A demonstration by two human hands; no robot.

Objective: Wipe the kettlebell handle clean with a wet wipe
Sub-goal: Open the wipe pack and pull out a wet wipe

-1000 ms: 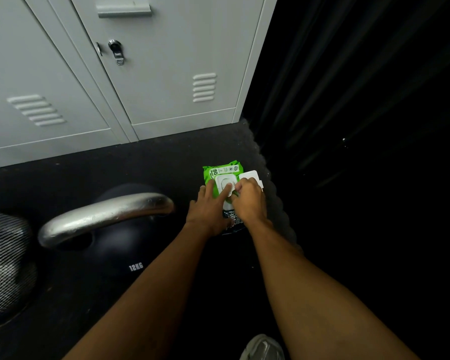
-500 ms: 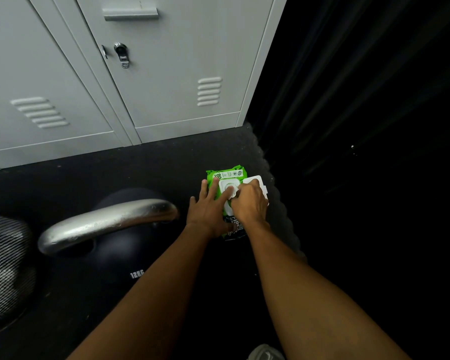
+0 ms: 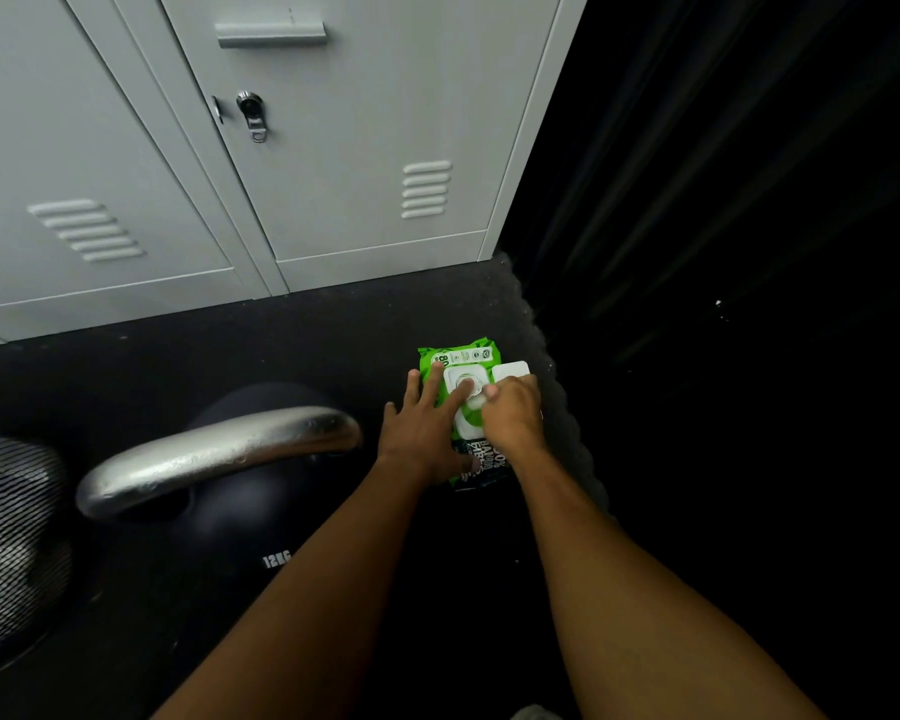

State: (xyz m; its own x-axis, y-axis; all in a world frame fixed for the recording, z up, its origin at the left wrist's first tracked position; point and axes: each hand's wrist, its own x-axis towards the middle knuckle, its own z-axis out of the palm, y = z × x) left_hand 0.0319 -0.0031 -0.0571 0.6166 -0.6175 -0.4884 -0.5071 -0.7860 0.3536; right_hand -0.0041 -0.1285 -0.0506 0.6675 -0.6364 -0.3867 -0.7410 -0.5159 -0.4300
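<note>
A green pack of wet wipes [image 3: 458, 356] lies on the dark floor mat, its white lid [image 3: 510, 370] flipped open to the right. My left hand [image 3: 424, 431] lies flat on the pack with fingers spread, holding it down. My right hand [image 3: 510, 413] pinches at the white opening in the pack's middle; whether a wipe is between the fingers is hidden. To the left stands a black kettlebell [image 3: 240, 517] marked 12KG, with a shiny silver handle [image 3: 214, 457] across its top.
Grey metal lockers [image 3: 333, 148] stand along the back. A black curtain [image 3: 723, 200] fills the right side, just past the mat's edge [image 3: 557, 387]. A dark meshed object [image 3: 11, 537] sits at the far left, beside the kettlebell.
Both hands have stayed on the wipes pack. The right fingers have shifted slightly at the opening, and the view has tilted a little.
</note>
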